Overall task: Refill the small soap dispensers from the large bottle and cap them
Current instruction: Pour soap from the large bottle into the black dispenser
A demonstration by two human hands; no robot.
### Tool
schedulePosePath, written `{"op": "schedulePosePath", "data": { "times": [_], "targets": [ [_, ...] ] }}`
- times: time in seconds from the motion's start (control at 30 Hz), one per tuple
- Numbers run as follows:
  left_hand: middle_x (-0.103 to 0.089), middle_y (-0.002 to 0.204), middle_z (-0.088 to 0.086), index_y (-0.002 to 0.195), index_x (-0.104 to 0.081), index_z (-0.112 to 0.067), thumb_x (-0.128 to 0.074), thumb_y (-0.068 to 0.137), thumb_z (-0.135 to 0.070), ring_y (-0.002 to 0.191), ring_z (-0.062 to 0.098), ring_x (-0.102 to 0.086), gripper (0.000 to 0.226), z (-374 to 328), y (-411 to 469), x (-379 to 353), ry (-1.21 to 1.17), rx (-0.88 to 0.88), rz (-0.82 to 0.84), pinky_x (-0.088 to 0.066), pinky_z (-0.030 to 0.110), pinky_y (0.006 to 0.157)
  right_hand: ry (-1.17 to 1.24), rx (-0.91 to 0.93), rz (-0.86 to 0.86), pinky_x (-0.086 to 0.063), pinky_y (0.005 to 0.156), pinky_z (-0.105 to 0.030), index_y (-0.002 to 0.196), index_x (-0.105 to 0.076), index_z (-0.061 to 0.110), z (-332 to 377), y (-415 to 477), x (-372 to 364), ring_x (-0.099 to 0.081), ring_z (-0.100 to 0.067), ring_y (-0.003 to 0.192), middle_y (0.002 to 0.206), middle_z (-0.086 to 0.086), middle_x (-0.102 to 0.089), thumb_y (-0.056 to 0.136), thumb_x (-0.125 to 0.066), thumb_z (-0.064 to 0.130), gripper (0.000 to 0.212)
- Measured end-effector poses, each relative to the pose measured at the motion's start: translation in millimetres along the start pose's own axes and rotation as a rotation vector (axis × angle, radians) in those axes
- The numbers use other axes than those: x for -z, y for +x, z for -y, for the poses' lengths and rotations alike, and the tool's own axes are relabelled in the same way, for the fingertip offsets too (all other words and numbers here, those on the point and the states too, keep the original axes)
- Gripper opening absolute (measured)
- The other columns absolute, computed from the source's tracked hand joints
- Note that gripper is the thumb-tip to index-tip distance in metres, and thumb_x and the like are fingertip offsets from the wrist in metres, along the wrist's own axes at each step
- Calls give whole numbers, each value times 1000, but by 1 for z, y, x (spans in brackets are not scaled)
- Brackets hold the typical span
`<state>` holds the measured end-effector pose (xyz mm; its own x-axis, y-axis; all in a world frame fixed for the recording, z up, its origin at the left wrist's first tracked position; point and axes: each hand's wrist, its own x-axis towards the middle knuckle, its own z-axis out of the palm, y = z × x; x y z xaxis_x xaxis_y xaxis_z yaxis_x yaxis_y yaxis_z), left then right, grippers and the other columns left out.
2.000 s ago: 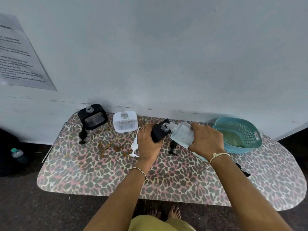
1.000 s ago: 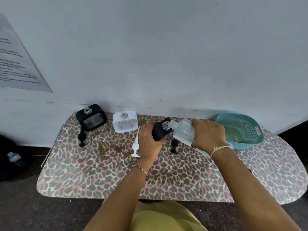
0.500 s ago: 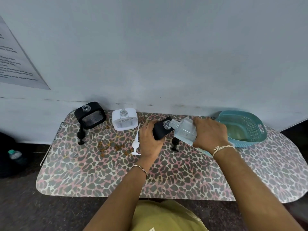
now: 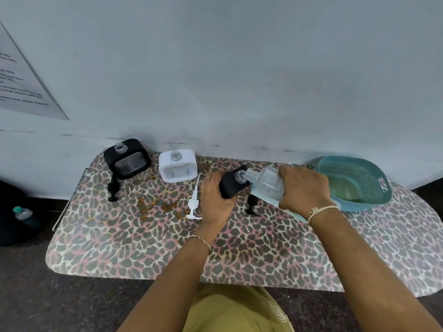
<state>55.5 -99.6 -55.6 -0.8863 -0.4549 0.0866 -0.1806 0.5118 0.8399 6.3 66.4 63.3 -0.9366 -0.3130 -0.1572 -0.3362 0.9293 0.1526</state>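
Observation:
My left hand [image 4: 215,202] grips a small black dispenser [image 4: 231,185], tilted to the right above the table. My right hand [image 4: 303,188] holds the large clear bottle [image 4: 266,183] tipped sideways, its threaded neck touching the black dispenser's open mouth. A second black dispenser [image 4: 127,159] and a white dispenser [image 4: 177,166] stand uncapped near the wall. A white pump cap [image 4: 193,203] lies on the table left of my left hand. One black pump cap [image 4: 112,188] stands below the left black dispenser, and another black pump cap [image 4: 251,206] lies between my hands.
A teal basket [image 4: 354,183] sits at the table's right, close behind my right hand. The leopard-print table [image 4: 155,248] stands against a white wall. Brownish stains [image 4: 158,204] mark its middle. A small bottle [image 4: 24,215] stands on the floor at left.
Both hands and the two bottles have stayed joined mouth to mouth. The large bottle is tipped a little more. The view has shifted slightly.

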Motion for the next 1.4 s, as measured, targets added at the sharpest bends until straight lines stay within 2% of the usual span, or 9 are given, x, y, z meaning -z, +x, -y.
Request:
{"op": "schedulePosePath", "data": {
  "times": [0.13, 0.33, 0.53, 0.7, 0.8, 0.97, 1.13, 1.23, 1.4],
  "targets": [
    [-56, 102, 3, 112, -56, -19, -79, 68, -14, 95, 18, -50, 50, 4, 1, -5, 7, 6, -6, -43, 24, 76, -16, 14, -10, -39, 65, -27, 111, -54, 22, -2, 2, -5, -64, -22, 92, 98, 3, -65, 73, -69, 21, 41],
    [-58, 106, 1, 114, -56, -20, -79, 67, -16, 99, 19, -53, 53, 8, -1, -12, -35, -16, -45, -52, 38, 81, -45, 41, -12, -38, 64, -27, 120, -54, 26, -3, 5, -11, -64, -23, 94, 100, 2, -66, 73, -71, 24, 50],
    [-57, 104, -1, 116, -55, -21, -81, 67, -18, 99, 17, -52, 55, 10, -2, -17, -61, -26, -53, -52, 34, 82, -68, 72, 2, -38, 65, -27, 116, -54, 25, -6, 3, -6, -63, -23, 92, 93, 2, -63, 70, -74, 28, 50],
    [-53, 96, -6, 109, -57, -18, -84, 67, -19, 94, 18, -54, 49, 10, -3, -20, -80, -78, -98, -51, 29, 77, -107, 65, 20, -38, 63, -26, 114, -56, 27, -6, 2, -4, -59, -21, 85, 83, 5, -51, 65, -79, 32, 55],
    [-56, 97, -5, 109, -58, -18, -84, 67, -20, 94, 17, -55, 49, 13, -5, -22, -107, -106, -113, -51, 28, 76, -120, 69, 13, -39, 63, -26, 113, -57, 27, -6, 0, -7, -60, -21, 86, 86, 5, -56, 62, -81, 35, 57],
    [-59, 97, -5, 105, -57, -23, -86, 65, -24, 93, 17, -57, 49, 20, -8, -26, -137, -114, -148, -53, 35, 78, -137, 62, 6, -50, 71, -29, 115, -57, 28, -2, -2, -14, -62, -21, 91, 98, 4, -63, 58, -84, 39, 64],
    [-61, 103, -6, 106, -57, -27, -87, 64, -25, 97, 15, -58, 52, 27, -11, -27, -170, -115, -161, -53, 33, 84, -167, 58, 4, -50, 70, -29, 114, -57, 27, 4, -7, -15, -61, -21, 90, 96, 5, -61, 57, -85, 42, 66],
    [-62, 105, -5, 105, -56, -30, -87, 63, -28, 99, 15, -58, 53, 30, -10, -28, -190, -100, -169, -53, 33, 85, -176, 50, -9, -43, 67, -28, 114, -58, 28, 6, -9, -15, -61, -21, 93, 100, 5, -63, 57, -85, 43, 66],
    [-62, 102, -5, 103, -56, -27, -87, 62, -23, 97, 14, -60, 52, 34, -13, -28, -221, -131, -185, -54, 29, 82, -180, 44, -1, -41, 65, -28, 114, -58, 27, 9, -13, -17, -61, -21, 92, 99, 4, -63, 57, -85, 43, 66]
  ]
}}
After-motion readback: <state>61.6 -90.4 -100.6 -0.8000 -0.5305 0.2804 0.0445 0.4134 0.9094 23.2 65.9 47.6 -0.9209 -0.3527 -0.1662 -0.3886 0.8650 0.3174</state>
